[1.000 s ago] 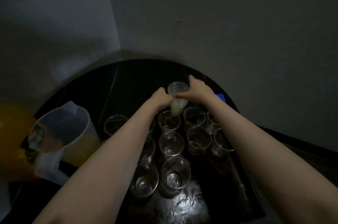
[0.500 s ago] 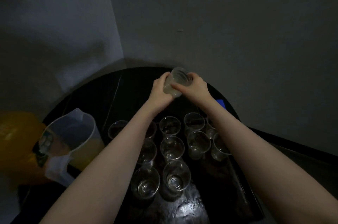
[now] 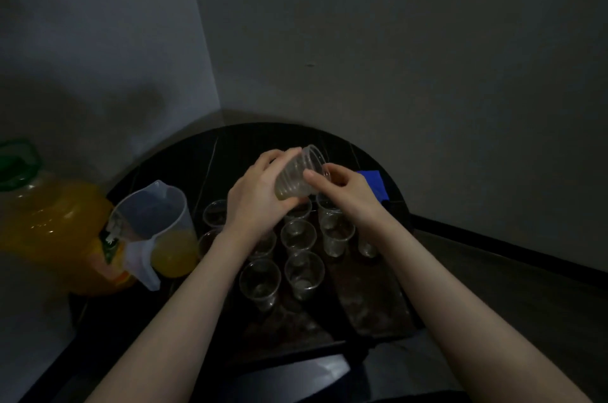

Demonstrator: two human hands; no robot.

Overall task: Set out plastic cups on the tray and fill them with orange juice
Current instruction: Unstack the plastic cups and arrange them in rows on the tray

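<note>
Tilted cup stack, seemingly two-handed.

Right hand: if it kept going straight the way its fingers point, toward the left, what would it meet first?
The right hand already pinches the rim of the tilted clear plastic cup stack; beyond it, probably the left hand, though depth is unclear.

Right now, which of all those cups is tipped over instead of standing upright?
The cup held in both hands, above the tray; the rest stand upright.
</note>
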